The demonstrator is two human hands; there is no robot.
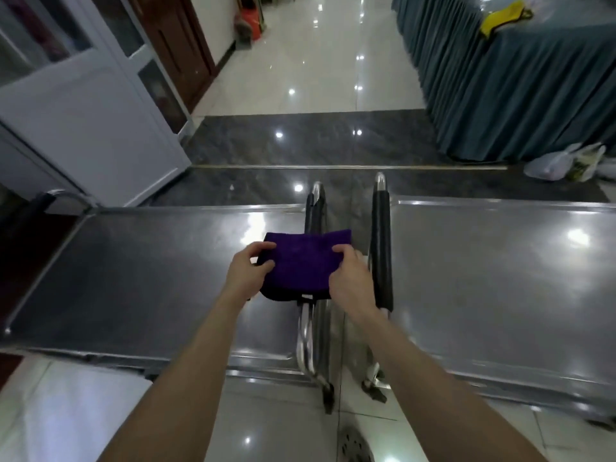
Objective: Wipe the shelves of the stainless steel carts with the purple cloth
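Note:
Two stainless steel carts stand side by side in front of me, the left cart (140,278) and the right cart (500,278), their black-padded handles meeting in the middle. A folded purple cloth (300,261) is held over the left cart's handle (315,215). My left hand (246,271) grips the cloth's left edge. My right hand (350,278) grips its right edge. The cloth's lower edge hangs dark and partly hidden behind my hands.
The right cart's handle (381,248) lies just right of my right hand. A white door (86,118) stands at the left. A table with a teal skirt (520,81) stands at the back right, plastic bags (563,163) at its foot. A floor drain (353,445) lies below.

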